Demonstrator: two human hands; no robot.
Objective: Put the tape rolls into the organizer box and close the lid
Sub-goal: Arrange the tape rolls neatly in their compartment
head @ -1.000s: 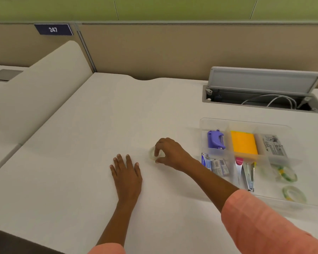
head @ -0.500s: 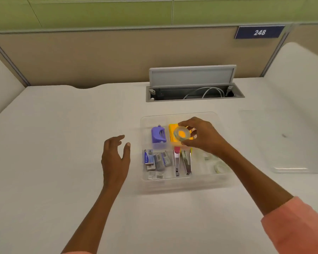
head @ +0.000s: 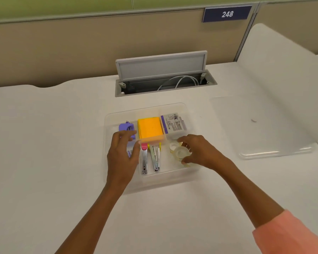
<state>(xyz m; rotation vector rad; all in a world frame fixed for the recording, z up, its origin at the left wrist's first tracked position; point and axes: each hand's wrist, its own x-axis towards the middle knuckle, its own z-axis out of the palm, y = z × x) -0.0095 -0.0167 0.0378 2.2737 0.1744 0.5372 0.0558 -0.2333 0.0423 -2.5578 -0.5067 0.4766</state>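
The clear organizer box (head: 165, 177) stands open in the middle of the white desk. My right hand (head: 200, 153) is lowered into its front right compartment, thumb and fingers closed around a clear tape roll (head: 181, 153). Another tape roll (head: 173, 146) lies just behind it in the same compartment, and a yellowish edge of a third shows under my thumb. My left hand (head: 123, 153) hovers over the box's left compartments with fingers apart, holding nothing. The clear lid (head: 264, 143) lies flat on the desk to the right of the box.
The box also holds a purple sharpener (head: 126, 126), orange sticky notes (head: 150, 128), a labelled packet (head: 173, 123), two nail clippers (head: 150, 158). Behind it is an open cable hatch (head: 163, 83) with a raised flap. A white divider panel (head: 283, 79) rises at the right.
My right hand picked the roll up from the desk on the left, carried it over the box and lowered it into the front right compartment. My left hand moved over the box's left side.
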